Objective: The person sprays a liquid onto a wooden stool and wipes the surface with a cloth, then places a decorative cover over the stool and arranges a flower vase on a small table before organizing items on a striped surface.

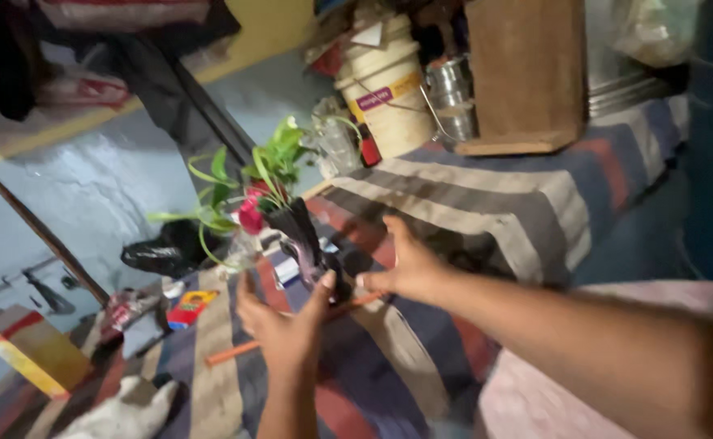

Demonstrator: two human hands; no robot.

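My left hand [285, 325] reaches forward with fingers spread, its thumb touching the base of a small bunch of artificial flowers [269, 191] with green leaves and a pink-red bloom in a dark wrap [301, 232]. To the right of the wrap my right hand [409, 264] is open, fingers apart and close to it. Neither hand clearly grips it. The bunch stands over a striped cloth [486, 195]. An orange pencil-like stick [234, 352] lies on the cloth under my hands.
A cream bucket [389, 89], a steel container [452, 97] and a wooden board [527, 73] stand at the back. A black plastic bag [161, 252], a small red packet [187, 309] and a striped box [23, 349] lie at the left. A slanted pole [39, 232] crosses the left.
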